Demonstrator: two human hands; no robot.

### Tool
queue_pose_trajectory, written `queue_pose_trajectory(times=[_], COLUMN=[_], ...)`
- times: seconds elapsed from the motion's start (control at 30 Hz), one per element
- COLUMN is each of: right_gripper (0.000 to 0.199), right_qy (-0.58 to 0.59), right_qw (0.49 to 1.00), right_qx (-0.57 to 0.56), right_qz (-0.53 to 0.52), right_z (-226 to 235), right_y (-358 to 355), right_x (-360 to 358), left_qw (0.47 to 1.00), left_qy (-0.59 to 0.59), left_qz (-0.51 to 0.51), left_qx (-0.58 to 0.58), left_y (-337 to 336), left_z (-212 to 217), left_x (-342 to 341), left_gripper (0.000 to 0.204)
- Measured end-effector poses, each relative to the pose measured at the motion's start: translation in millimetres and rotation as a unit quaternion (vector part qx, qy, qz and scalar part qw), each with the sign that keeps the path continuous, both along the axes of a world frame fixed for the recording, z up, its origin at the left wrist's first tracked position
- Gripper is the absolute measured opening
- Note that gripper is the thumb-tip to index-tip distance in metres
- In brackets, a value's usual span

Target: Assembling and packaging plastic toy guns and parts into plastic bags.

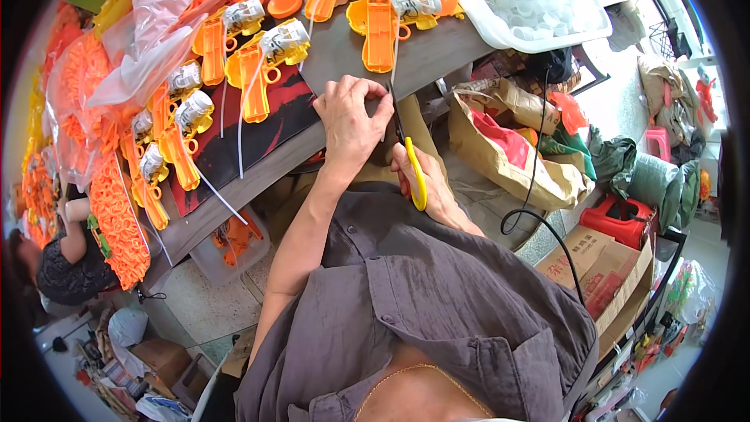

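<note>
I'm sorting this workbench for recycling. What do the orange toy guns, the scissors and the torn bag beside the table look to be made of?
Orange toy guns: probably moulded plastic, uniform bright colour with a slight sheen.
Scissors in the right hand: glossy yellow handles, likely plastic; the dark, thin blades look like metal.
Torn bag: brown paper by its matte, creased, ragged edges.

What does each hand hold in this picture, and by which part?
Right hand: scissors, by the yellow handles. Left hand: pinches something thin at the table edge; what exactly cannot be told.

left hand [351,121] pinched shut, right hand [428,184] gripping; forearms bent
</note>
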State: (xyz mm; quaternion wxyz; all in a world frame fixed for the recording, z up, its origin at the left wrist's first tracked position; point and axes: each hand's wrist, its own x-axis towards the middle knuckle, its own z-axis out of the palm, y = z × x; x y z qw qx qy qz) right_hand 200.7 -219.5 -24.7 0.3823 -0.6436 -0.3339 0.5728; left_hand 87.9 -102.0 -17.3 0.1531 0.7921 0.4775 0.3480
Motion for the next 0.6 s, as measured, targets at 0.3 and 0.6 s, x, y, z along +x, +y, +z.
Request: queue_pose_trajectory(times=[0.3, 0.6], right_gripper=[0.055, 0.054], right_qy=[0.038, 0.289], right_qw=[0.998, 0.955], right_qx=[0.039, 0.064], right_qz=[-0.045, 0.003], right_z=[-14.0, 44.1], right_y=[-5.5, 54.9], right_x=[-10.6, -28.1], left_qw=[0.999, 0.998], left_qy=[0.044, 0.006], left_qz=[-0.008, 0.056], left_qx=[0.023, -0.021], left_y=[0.1, 121.8], left_z=[8.9, 69.4], left_x=[-8.0, -43.5], left_gripper=[0.011, 0.024])
